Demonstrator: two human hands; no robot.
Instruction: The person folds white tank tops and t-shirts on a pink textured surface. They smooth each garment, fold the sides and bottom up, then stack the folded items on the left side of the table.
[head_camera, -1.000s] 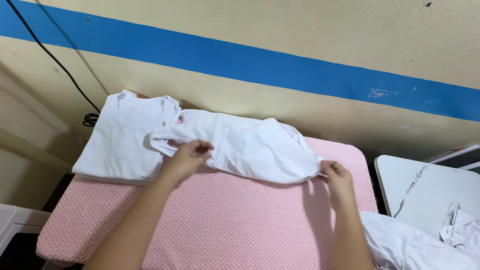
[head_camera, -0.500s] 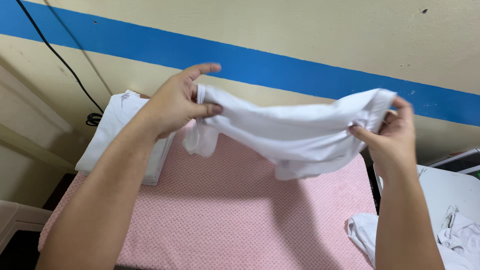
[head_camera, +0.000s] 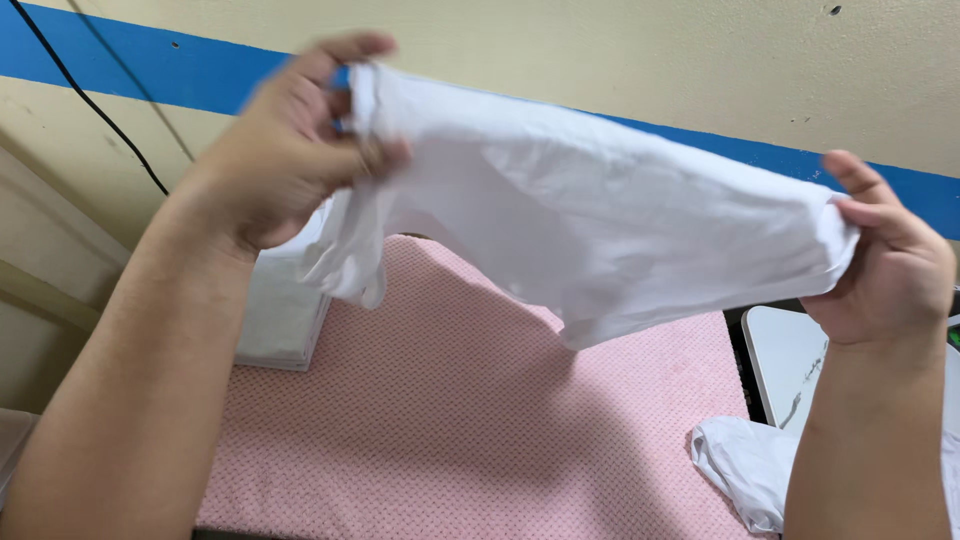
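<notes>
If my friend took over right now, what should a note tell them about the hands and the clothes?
Left hand: grip shut on one end of the white garment.
Right hand: grip shut on the other end.
The garment is off the pink padded board, stretched in the air between both hands.
A folded white stack lies at the board's left; another crumpled white garment sits at its right edge.
Done: garment picked up. Left: it is not yet folded or set down.
</notes>
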